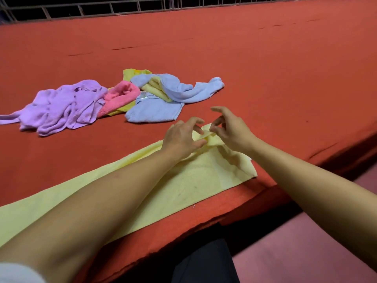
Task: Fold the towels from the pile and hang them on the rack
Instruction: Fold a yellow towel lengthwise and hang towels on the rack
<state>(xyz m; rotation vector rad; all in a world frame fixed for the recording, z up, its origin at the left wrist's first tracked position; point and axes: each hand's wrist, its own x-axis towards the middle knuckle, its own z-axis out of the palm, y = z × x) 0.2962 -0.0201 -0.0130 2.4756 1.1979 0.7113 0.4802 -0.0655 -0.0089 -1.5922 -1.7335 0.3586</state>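
A pale yellow towel [183, 186] lies stretched along the near edge of the red table [265, 68]. My left hand [181, 137] and my right hand [230, 129] meet at its far right corner, and each pinches a bit of the raised cloth there. Beyond them sits the pile: a purple towel [65, 107] at the left, a pink towel [120, 97], a yellow towel [153, 86] and light blue towels [155, 109] at the right. A metal rack [102, 9] runs along the table's far edge.
The table's front edge [234, 213] runs diagonally from lower left to right. Below it lie a pink floor [306, 252] and my dark trousers [204, 262]. A wide stretch of red cloth separates the pile from the rack.
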